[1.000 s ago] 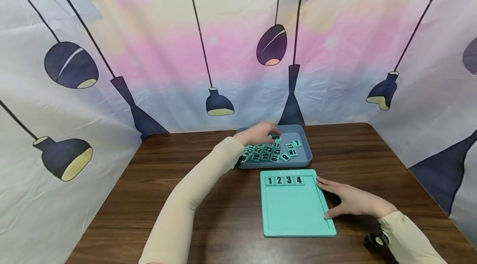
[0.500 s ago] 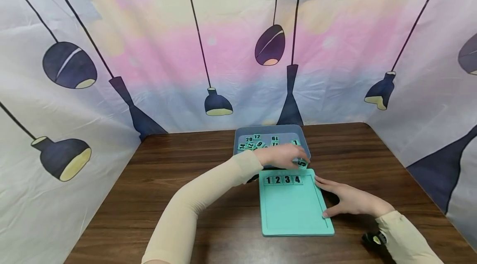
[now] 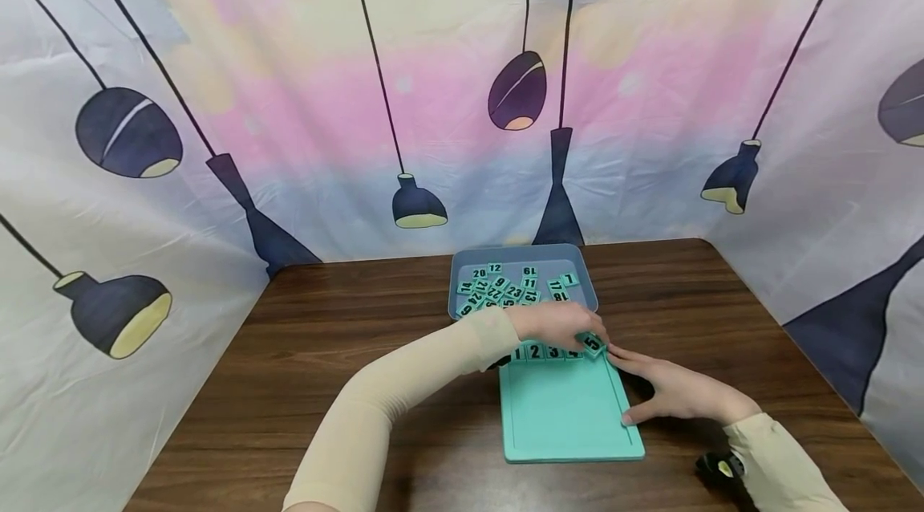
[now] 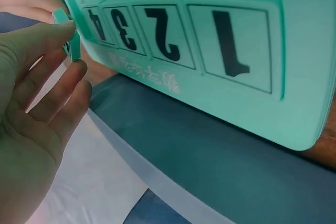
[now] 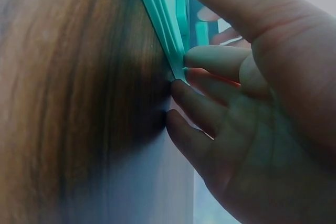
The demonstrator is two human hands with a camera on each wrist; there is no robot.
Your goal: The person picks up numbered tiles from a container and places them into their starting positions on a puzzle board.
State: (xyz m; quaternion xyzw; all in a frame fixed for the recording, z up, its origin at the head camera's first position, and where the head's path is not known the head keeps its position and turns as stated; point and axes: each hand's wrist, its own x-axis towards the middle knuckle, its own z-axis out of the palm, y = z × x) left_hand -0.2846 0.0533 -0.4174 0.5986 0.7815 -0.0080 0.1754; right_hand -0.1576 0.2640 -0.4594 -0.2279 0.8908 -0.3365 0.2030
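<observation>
A green number tile marked 5 [image 3: 592,343] is pinched between the thumb and fingers of my left hand [image 3: 561,324]. It is tilted over the top right corner of the mint-green board [image 3: 566,416], just right of the seated tile 4 [image 4: 94,24]. Tiles 1 [image 4: 231,45], 2 [image 4: 163,32] and 3 [image 4: 124,30] sit side by side in the same top row. With fingers spread, my right hand [image 3: 678,388] rests along the board's right edge, thumb lower down and fingertips near the top corner, as the right wrist view [image 5: 210,87] partly shows.
Behind the board stands a grey-blue tray [image 3: 516,253] with several loose number tiles [image 3: 498,287], some covered by the left hand and forearm. Both stand on a dark wooden table [image 3: 346,295], with a lamp-patterned cloth [image 3: 462,95] hanging behind it.
My left hand has come from the tray toward me and to the right, bringing tile 5 over the board's top right corner. The right hand has stayed at the board's edge.
</observation>
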